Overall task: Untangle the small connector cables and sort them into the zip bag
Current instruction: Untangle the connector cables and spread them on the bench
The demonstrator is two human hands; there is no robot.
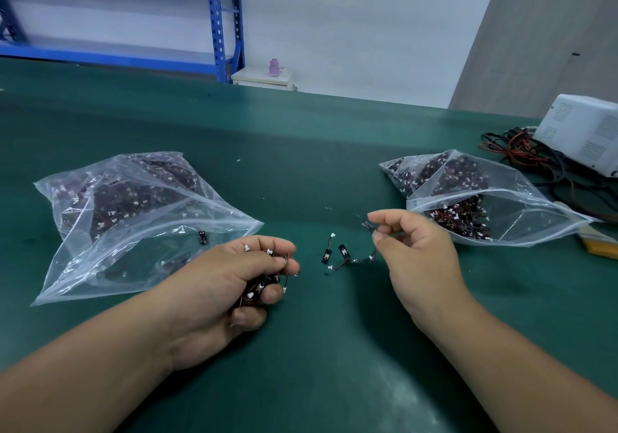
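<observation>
Green mat (301, 151), mid-job I'd say | your left hand (234, 285) fisted round a cable clump (264, 287) | right hand (414, 248) pinching one cable (374, 252) | 10 o'clock bag (110, 265) and 2 o'clock bag (521, 218) both stuffed | plenty left, I reckon

— Where's the camera?
— One view only, worn on the head, above the near edge of the desk (301, 151), facing forward and down.
— How close?
— Close: left hand (234, 282) and right hand (411, 248) fill the lower half; the far edge and the wall (368, 31) show above.
</observation>
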